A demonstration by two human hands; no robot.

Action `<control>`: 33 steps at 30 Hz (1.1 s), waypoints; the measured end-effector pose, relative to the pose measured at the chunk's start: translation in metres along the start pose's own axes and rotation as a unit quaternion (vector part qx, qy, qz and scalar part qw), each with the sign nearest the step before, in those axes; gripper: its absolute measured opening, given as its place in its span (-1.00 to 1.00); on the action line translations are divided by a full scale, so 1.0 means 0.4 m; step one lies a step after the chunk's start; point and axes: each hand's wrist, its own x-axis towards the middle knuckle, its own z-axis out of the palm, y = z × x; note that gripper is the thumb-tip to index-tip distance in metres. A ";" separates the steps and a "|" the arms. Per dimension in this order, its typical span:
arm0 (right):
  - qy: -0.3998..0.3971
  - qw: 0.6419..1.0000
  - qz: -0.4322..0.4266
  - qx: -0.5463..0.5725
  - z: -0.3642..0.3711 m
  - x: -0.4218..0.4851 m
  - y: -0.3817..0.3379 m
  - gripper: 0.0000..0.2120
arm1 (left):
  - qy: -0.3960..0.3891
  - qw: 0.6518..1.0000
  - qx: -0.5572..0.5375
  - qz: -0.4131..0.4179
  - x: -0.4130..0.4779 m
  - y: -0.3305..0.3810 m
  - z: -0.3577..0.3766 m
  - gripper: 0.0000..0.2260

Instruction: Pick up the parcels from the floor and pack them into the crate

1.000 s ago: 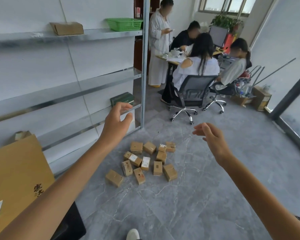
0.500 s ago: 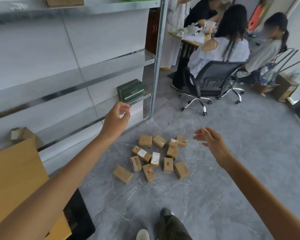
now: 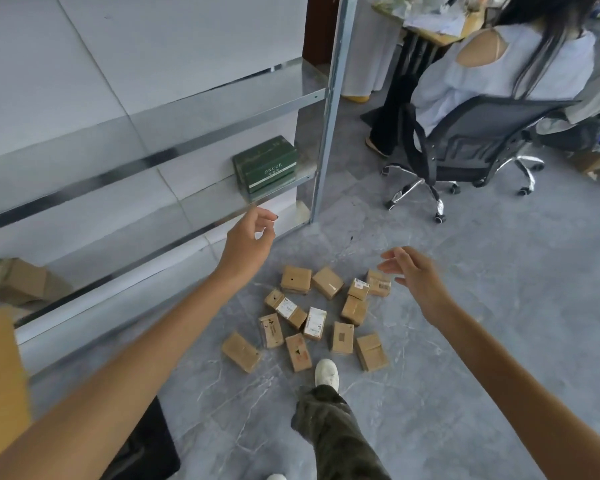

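Note:
Several small brown cardboard parcels (image 3: 321, 317) lie scattered on the grey marble floor ahead of me. My left hand (image 3: 248, 242) hangs in the air above and left of the pile, fingers loosely curled, holding nothing. Off to the pile's upper right hovers my right hand (image 3: 413, 275), fingers relaxed and spread, empty, just beside the far-right parcel (image 3: 379, 283). My leg and white shoe (image 3: 326, 372) step in at the near edge of the pile. No crate can be made out for certain; a dark object (image 3: 146, 448) sits at the lower left.
A metal shelf rack (image 3: 321, 133) runs along the left wall, holding a green box (image 3: 265, 166) and a cardboard box (image 3: 18, 280). A tan board (image 3: 0, 368) stands at the left edge. A person sits in an office chair (image 3: 465, 147) at the upper right.
The view has tilted down and closed in on the parcels. My leg has stepped forward to the pile. Both hands have stayed raised and empty.

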 end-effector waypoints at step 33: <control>-0.109 0.971 0.182 -0.108 0.897 1.315 1.521 -0.57 | -0.121 0.951 0.145 -0.245 0.770 -1.801 1.081 -0.58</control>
